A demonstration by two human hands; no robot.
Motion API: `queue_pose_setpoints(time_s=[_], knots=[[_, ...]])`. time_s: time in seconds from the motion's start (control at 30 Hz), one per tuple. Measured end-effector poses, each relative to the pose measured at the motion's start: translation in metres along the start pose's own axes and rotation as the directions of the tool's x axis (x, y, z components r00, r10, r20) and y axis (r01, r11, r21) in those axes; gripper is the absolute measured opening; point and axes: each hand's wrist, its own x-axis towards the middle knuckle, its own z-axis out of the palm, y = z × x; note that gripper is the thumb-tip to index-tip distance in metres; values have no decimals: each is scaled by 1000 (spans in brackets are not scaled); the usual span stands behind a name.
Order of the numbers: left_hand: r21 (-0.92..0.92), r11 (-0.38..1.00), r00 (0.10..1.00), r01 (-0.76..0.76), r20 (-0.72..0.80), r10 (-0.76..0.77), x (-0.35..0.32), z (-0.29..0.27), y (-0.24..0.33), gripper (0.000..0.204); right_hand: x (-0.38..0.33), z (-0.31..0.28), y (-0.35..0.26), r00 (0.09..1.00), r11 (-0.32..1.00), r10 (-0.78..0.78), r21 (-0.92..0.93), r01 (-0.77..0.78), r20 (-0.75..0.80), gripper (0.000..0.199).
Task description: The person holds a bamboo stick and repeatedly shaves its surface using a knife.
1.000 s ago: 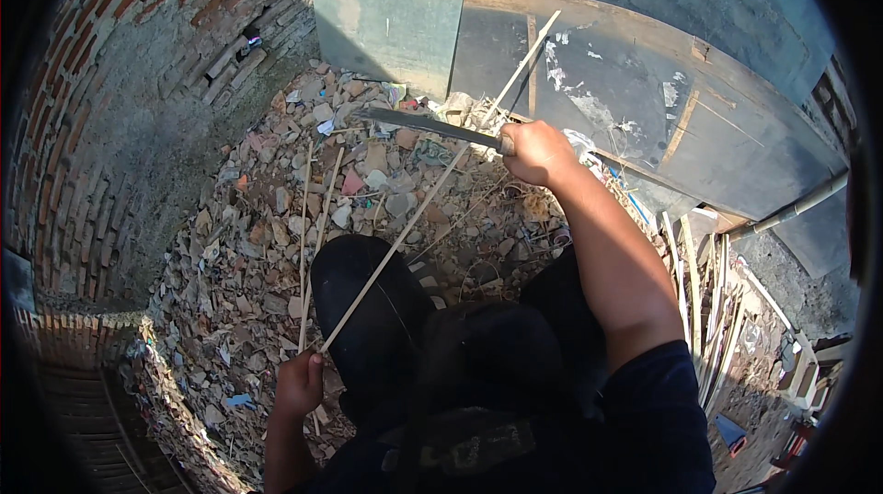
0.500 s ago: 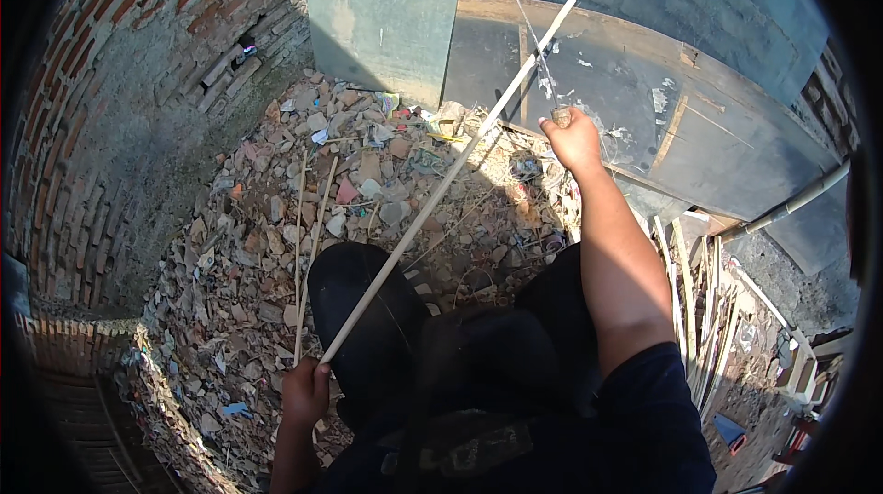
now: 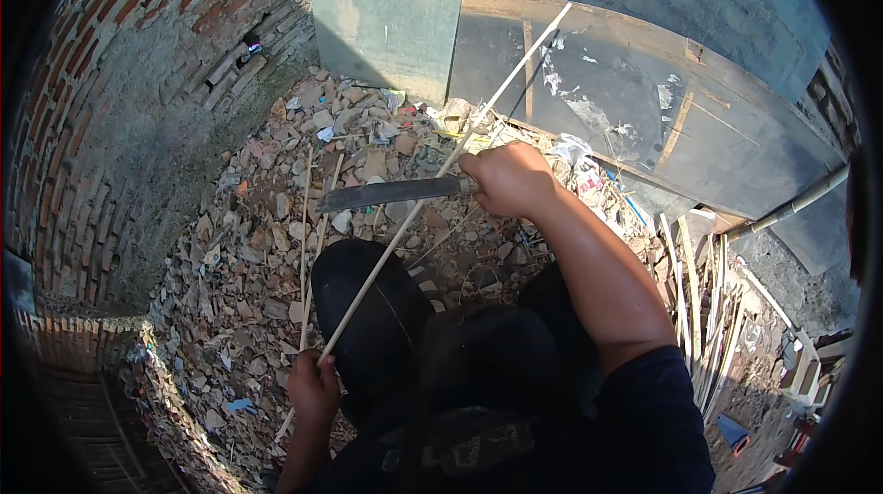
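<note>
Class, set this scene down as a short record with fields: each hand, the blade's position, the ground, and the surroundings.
Left hand: grips the lower end of a long, thin, pale wooden-looking strip
Right hand: grips the handle of a dark, flat-bladed metal knife
Blade position: crosses the strip in view, pointing left; contact cannot be told
Ground: grey and reddish broken rubble
Left side: weathered red-brick wall
Right side: bunch of pale, narrow strips

The metal blade (image 3: 391, 192) looks matt, the strip (image 3: 387, 259) smooth.
</note>
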Motion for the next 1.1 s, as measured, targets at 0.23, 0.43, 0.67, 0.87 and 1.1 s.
queue_pose_setpoints(time_s=[0.23,0.43,0.67,0.87,1.1], knots=[[46,999,991,-1,135,-5,-1,-9,0,18,-4,-5,29,972,975,216,-65,-210,91,31],[55,996,963,76,254,-87,4,-13,1,23,-7,-9,-8,967,987,158,-8,-160,200,33],[-8,995,955,100,282,-94,1,-2,-6,28,6,21,54,922,909,383,200,-366,-50,32],[-24,999,956,43,292,-34,3,-10,-3,30,3,7,3,975,992,91,66,-107,203,31],[-146,987,953,60,303,-13,4,0,-16,31,13,19,49,963,926,262,266,-267,58,33]])
